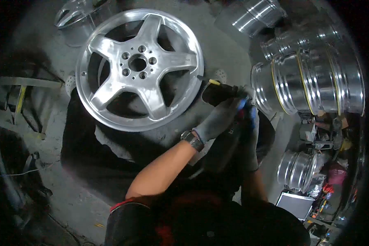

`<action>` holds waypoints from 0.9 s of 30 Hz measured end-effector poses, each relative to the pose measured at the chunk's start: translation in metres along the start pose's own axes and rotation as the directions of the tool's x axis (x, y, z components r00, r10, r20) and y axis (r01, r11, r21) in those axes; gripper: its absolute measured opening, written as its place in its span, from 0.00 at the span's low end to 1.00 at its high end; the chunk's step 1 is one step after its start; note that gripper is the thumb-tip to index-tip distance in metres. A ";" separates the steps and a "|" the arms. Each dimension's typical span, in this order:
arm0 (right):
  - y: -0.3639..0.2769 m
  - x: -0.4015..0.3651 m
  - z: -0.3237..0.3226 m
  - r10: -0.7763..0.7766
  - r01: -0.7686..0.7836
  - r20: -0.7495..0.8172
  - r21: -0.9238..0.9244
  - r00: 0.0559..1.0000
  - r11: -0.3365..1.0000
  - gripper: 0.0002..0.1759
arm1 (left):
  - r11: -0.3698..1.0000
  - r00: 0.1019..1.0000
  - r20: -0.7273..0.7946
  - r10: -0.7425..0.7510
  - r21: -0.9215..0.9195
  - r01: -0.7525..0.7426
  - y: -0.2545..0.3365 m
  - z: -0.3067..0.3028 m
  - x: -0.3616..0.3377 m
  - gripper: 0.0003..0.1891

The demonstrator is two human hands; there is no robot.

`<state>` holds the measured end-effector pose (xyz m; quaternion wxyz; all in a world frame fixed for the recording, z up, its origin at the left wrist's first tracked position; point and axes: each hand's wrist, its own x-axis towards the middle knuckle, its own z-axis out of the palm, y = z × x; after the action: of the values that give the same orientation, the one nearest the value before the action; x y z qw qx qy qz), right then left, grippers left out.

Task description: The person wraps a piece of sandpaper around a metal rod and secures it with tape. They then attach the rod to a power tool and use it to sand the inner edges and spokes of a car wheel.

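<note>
Wheel: silver, five-spoked, face up before the person; the wheel (134,82) lies left of both hands, its hub ringed by five bolt holes. From where I stand, its support is hidden.
Left hand: grey-gloved, just beside the rim's lower right; the left hand (221,118) has its fingers bent inward, but what they grip, if anything, I cannot tell.
Right hand: gloved, close against the left; the right hand (252,123) is dark and blurred, so I cannot tell whether it is open or closed.
Rod: yellow with a dark end, near the left hand; the rod (214,82) points toward the rim, contact unclear.
Wrist: a watch (192,140) sits above the left glove.
Shoes: perforated toes, one shoe (220,75) on each side of the wheel.
Right side: a stack (287,84) of shiny rims on its side, banded in yellow; nearer the person, a smaller stack (297,170) and a screen (295,204).
Upper left: a clear-sided bucket-like object (77,30) near the wheel.
Ground: grey floor (229,51).
</note>
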<state>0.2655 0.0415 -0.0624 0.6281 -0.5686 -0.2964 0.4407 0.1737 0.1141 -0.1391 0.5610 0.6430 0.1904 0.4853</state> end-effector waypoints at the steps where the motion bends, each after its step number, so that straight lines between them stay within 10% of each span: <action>1: -0.013 -0.019 0.013 -0.050 0.048 0.059 0.035 0.997 0.998 0.25 | 0.994 0.999 0.023 0.023 0.107 -0.025 0.021 -0.005 -0.005 0.22; 7: -0.022 -0.060 0.011 0.007 -0.023 0.087 0.187 0.996 0.982 0.26 | 0.874 0.915 0.224 -0.337 -0.287 0.392 0.081 -0.009 -0.020 0.27; 10: -0.018 -0.060 0.007 0.037 -0.058 0.090 0.245 0.995 0.968 0.27 | 0.773 0.952 0.144 -0.272 -0.556 0.305 0.099 -0.002 -0.029 0.26; 17: 0.007 -0.035 -0.013 -0.033 0.012 0.224 0.097 0.974 0.995 0.36 | 0.794 0.925 0.185 -0.332 -0.474 0.380 0.062 -0.003 -0.031 0.27; 20: 0.015 -0.025 -0.011 -0.015 0.002 0.204 0.065 0.979 0.998 0.39 | 0.962 0.990 -0.022 -0.140 -0.239 0.131 0.048 -0.008 -0.032 0.27; 22: 0.012 -0.020 -0.002 0.049 -0.062 0.155 0.081 0.987 0.995 0.40 | 0.794 0.921 0.100 -0.376 -0.477 0.376 0.038 -0.010 -0.021 0.27; 27: 0.006 0.003 0.014 0.221 -0.220 0.011 -0.030 0.975 0.975 0.35 | 0.609 0.860 0.119 -0.497 -0.658 0.443 0.011 -0.013 -0.006 0.29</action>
<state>0.2536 0.0503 -0.0659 0.5651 -0.6035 -0.2422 0.5077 0.1565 0.1130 -0.1332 0.8518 0.3082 0.1876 0.3797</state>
